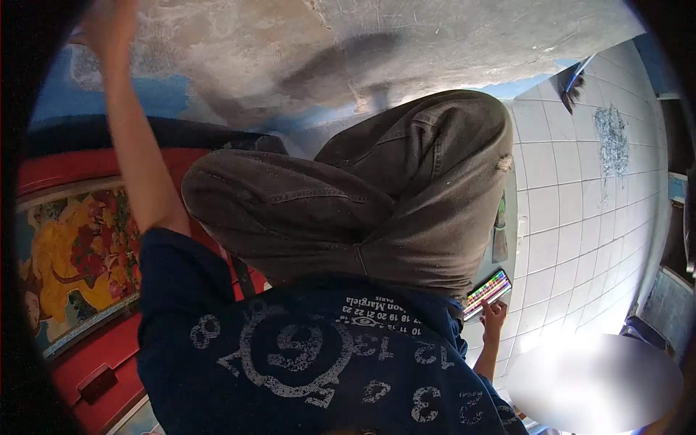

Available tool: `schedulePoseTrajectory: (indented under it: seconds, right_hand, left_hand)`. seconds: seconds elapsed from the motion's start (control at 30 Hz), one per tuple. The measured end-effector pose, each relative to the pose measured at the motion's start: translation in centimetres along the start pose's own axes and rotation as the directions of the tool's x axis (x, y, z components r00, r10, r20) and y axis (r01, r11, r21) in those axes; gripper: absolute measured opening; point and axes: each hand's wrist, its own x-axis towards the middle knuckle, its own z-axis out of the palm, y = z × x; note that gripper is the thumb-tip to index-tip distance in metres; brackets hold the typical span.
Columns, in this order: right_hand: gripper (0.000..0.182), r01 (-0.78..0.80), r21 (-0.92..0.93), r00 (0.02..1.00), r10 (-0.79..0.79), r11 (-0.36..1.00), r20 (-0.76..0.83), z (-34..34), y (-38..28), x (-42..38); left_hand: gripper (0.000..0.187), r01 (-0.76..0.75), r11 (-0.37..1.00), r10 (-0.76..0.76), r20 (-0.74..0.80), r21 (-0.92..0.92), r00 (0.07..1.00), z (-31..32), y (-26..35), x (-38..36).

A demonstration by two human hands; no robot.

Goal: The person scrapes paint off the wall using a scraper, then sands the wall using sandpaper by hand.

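A rough grey and blue wall (pixel 406 43) is filling the top of the view, with white floor tiles (pixel 580 188) spreading along the right. Bent knees in grey trousers (pixel 362 203) are taking up the middle above a dark blue printed shirt (pixel 290 362). The left hand (pixel 109 25) is reaching up against the wall; its grip cannot be told. The right hand (pixel 494 313) is holding a colourful phone (pixel 487 293) beside the knee.

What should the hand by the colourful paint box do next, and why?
Probably the right hand should slide the paint box closer. It lies on the tiled floor past the bent knee, only fingertips reach its edge, and the left hand is raised high.
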Motion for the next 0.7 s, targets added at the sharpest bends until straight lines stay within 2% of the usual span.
schedulePoseTrajectory:
  seconds: [0.07, 0.1, 0.17, 0.27, 0.37, 0.47, 0.57, 0.63, 0.67, 0.7]
  right_hand:
    - [0.045, -0.089, 0.088, 0.996, 0.091, 0.992, -0.01, 0.1, -0.3, 0.2]
    - [0.042, -0.052, 0.101, 0.999, 0.053, 0.993, -0.005, 0.1, -0.3, 0.1]
    - [0.041, -0.074, 0.076, 0.996, 0.077, 0.994, -0.037, 0.4, -0.6, 0.2]
    - [0.04, -0.084, 0.048, 0.993, 0.087, 0.995, -0.078, 0.5, -0.1, 0.5]
    - [0.048, -0.107, 0.047, 0.991, 0.11, 0.993, -0.074, 0.3, 0.1, 0.4]
    - [0.048, -0.018, -0.031, 0.998, 0.016, 0.999, -0.064, 0.5, 0.1, 0.1]
    - [0.046, 0.075, -0.091, 0.995, -0.081, 0.993, -0.061, 0.8, 0.8, 0.3]
    - [0.038, 0.069, -0.085, 0.968, -0.087, 0.994, -0.236, 0.8, 1.3, 0.8]
    - [0.038, 0.078, -0.086, 0.967, -0.096, 0.993, -0.235, 0.6, 1.4, 1.1]
    - [0.032, 0.189, -0.182, 0.901, -0.244, 0.965, -0.36, 0.4, 1.4, 1.6]
  left_hand:
    - [0.08, -0.05, 0.999, 0.05, -0.015, 0.016, 0.999, 0.4, -2.0, 3.1]
    - [0.081, -0.058, 0.998, 0.059, -0.03, 0.024, 0.998, 0.5, -2.5, 4.5]
    - [0.082, -0.068, 0.997, 0.069, -0.048, 0.037, 0.996, 0.7, -3.0, 6.1]
    - [0.086, -0.067, 0.997, 0.069, -0.063, 0.031, 0.996, 1.2, -3.3, 6.3]
    - [0.09, -0.09, 0.996, 0.091, -0.059, 0.018, 0.994, 1.9, -3.4, 4.4]
    - [0.095, -0.097, 0.995, 0.097, -0.052, 0.001, 0.994, 2.1, -2.8, 0.3]
    - [0.086, -0.101, 0.995, 0.1, -0.077, -0.01, 0.992, 1.6, -0.5, -2.1]
    - [0.083, -0.093, 0.995, 0.091, -0.091, -0.023, 0.992, 1.2, 1.1, -3.4]
    - [0.081, -0.088, 0.996, 0.085, -0.095, -0.026, 0.992, 1.0, 1.7, -3.8]
    - [0.081, -0.086, 0.996, 0.083, -0.097, -0.026, 0.992, 0.8, 2.1, -4.0]
